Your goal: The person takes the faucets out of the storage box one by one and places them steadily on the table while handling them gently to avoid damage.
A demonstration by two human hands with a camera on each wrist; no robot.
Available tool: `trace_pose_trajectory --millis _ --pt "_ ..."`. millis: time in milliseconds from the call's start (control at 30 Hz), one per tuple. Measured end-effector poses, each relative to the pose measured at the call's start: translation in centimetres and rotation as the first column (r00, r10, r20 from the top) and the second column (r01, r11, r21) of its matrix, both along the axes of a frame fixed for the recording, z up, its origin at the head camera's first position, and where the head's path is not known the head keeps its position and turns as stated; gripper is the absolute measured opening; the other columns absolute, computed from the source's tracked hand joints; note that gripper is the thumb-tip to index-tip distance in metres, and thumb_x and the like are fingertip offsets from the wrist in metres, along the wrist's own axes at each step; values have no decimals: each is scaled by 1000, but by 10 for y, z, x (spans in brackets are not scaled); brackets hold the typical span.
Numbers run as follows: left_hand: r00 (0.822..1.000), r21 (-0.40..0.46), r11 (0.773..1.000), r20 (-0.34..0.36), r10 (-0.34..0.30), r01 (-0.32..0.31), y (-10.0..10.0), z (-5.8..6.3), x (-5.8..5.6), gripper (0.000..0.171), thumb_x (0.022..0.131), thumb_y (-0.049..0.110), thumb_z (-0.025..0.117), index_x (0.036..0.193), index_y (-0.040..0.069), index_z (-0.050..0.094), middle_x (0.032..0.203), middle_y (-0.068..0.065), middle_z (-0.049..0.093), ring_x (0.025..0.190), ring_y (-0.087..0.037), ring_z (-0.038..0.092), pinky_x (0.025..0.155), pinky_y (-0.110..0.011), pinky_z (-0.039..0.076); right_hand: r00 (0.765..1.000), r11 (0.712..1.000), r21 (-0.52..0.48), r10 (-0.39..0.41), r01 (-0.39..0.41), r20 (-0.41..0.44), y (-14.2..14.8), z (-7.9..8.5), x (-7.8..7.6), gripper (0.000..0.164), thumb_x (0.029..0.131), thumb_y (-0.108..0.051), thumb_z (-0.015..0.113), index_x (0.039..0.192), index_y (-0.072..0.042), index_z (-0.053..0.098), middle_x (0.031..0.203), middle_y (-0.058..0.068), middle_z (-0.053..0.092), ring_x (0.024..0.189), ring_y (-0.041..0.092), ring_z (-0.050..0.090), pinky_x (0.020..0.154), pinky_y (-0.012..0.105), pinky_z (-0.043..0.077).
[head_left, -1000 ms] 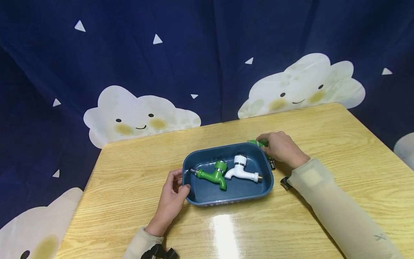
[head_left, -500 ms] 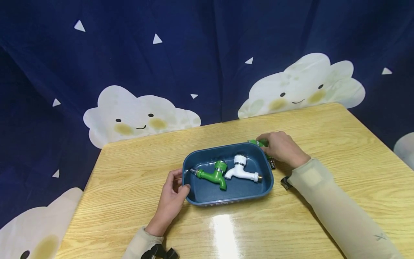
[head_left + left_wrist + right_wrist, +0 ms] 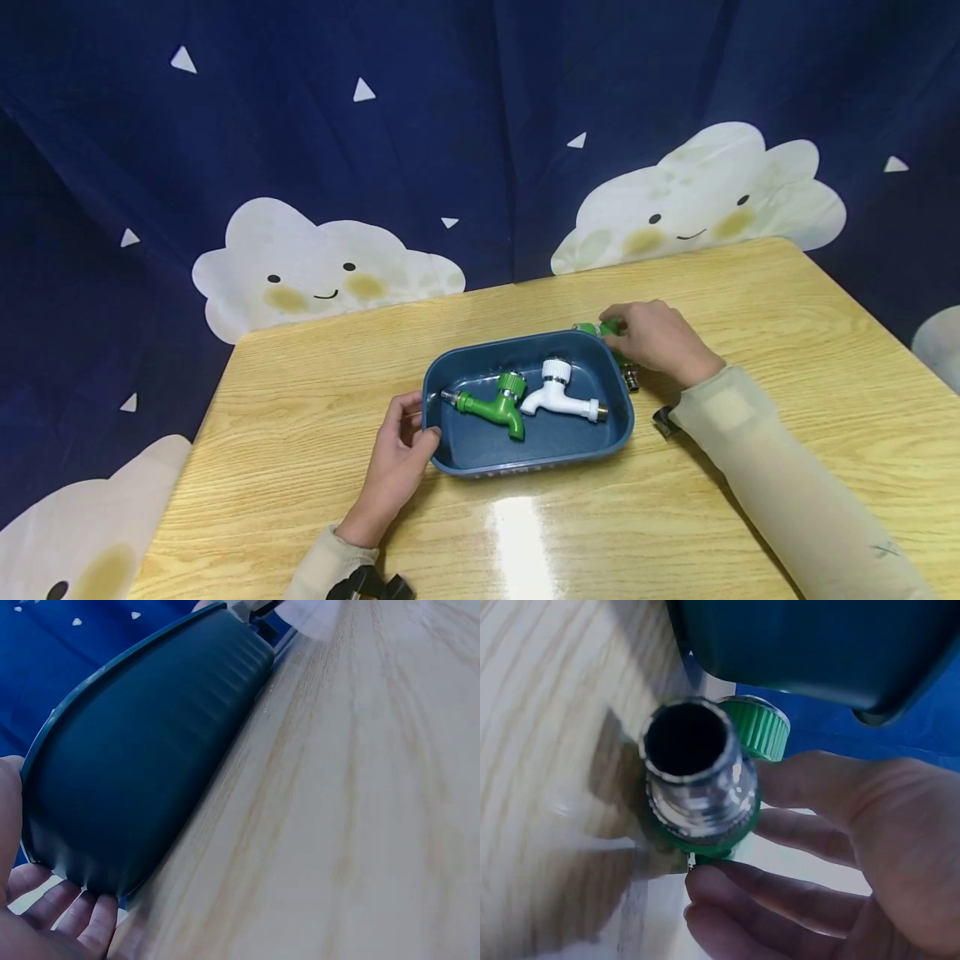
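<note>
A dark blue plastic basin [image 3: 480, 458] stands on the wooden table. Inside it lie a green faucet [image 3: 491, 408] on the left and a white faucet [image 3: 558, 400] on the right. My left hand [image 3: 399, 462] grips the basin's left end, thumb over the rim and fingers against the outer wall. Just past the basin's right end, a second green faucet [image 3: 588, 329] rests on the table, partly hidden by the rim and my right hand [image 3: 662, 343]. In the right wrist view, thumb and fingers curl round this faucet behind its metal threaded end [image 3: 697, 787].
Wooden tabletop [image 3: 300, 400] surrounds the basin on all sides. A dark blue curtain [image 3: 420, 150] with smiling clouds and white triangles hangs behind the table's far edge. Black straps [image 3: 367, 583] sit at the wrists.
My right hand has shifted very slightly to the right along the outside green faucet, which stays in place. The left hand, basin and faucets inside have not moved.
</note>
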State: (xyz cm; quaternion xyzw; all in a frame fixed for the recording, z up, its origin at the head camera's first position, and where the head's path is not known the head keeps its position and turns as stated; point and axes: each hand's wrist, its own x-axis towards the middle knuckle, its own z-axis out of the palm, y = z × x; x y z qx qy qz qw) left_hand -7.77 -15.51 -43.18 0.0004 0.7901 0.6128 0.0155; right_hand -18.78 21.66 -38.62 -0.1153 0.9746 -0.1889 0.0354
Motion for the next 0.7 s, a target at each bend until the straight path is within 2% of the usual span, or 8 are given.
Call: trace_pose_trajectory --millis 133,300,400,567,700 --pt "1000 1 1000 -2 0 0 0 -1 0 47 93 -1 58 139 6 51 131 -18 60 115 -27 63 87 -18 54 1000 1000 -3 2 -2 0 1 2 1 38 98 -29 67 128 -7 71 116 21 77 103 38 74 84 53 59" --pt "1000 -1 1000 -1 -2 2 0 -1 0 48 93 0 59 140 6 51 132 -18 60 116 -28 63 88 -17 54 1000 1000 -5 -4 4 -1 3 4 2 39 98 -30 67 129 -7 71 119 22 76 105 38 74 85 53 58" --pt "1000 0 1000 -1 -3 3 0 -1 0 48 93 0 59 140 6 51 132 -18 59 117 -28 63 88 -17 54 1000 1000 -4 -7 7 -7 3 7 3 40 98 -31 67 129 -7 70 120 22 75 102 36 74 81 50 58" --pt "1000 1 1000 -2 -4 4 -1 -1 0 47 93 0 59 140 6 51 132 -18 59 117 -28 62 88 -17 54 1000 1000 -4 -5 5 -11 1 11 4 41 98 -32 68 130 -6 70 118 21 76 86 25 72 67 36 52" --pt "1000 -1 1000 2 -3 3 -1 0 0 47 93 1 59 140 7 51 132 -17 60 117 -28 62 89 -17 54 1000 1000 3 -1 1 -13 -2 17 7 43 99 -33 67 132 -7 68 118 20 76 83 22 71 64 32 50"
